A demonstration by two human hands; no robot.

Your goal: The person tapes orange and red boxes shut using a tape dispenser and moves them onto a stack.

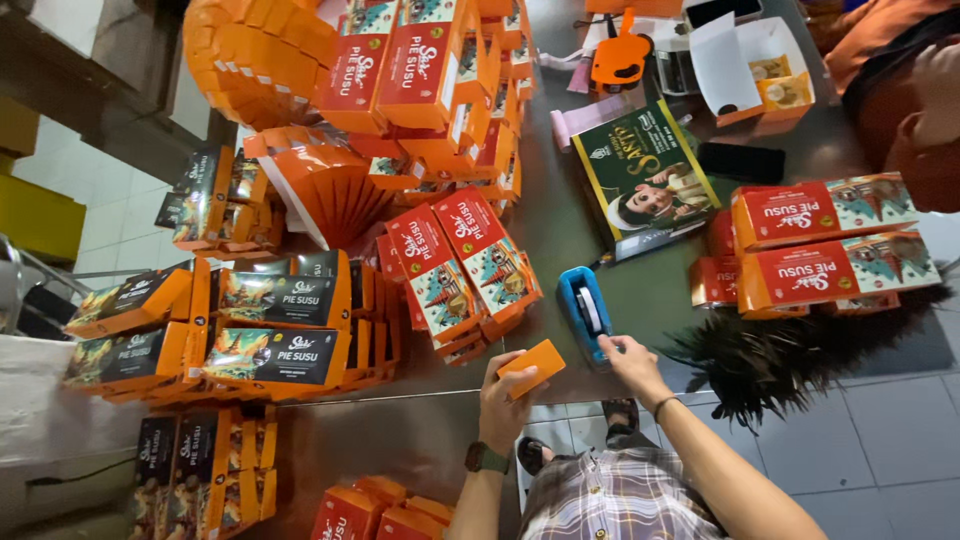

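Observation:
My left hand [507,398] grips a small orange box [535,364] at the near edge of the steel table [560,215]; a watch sits on that wrist. My right hand [630,357] reaches to the near end of a blue tape dispenser [585,310] that lies on the table, fingers touching it. Just left of the dispenser lies a stack of red and orange printed boxes [465,265].
Piles of orange, red and black cartons [270,325] crowd the table's left side. A green flat box [645,170], a black phone [741,161], an orange label gun [617,58], an open white box [765,60] and a black feather duster [790,360] lie right. Another person's arm [925,120] is at the far right.

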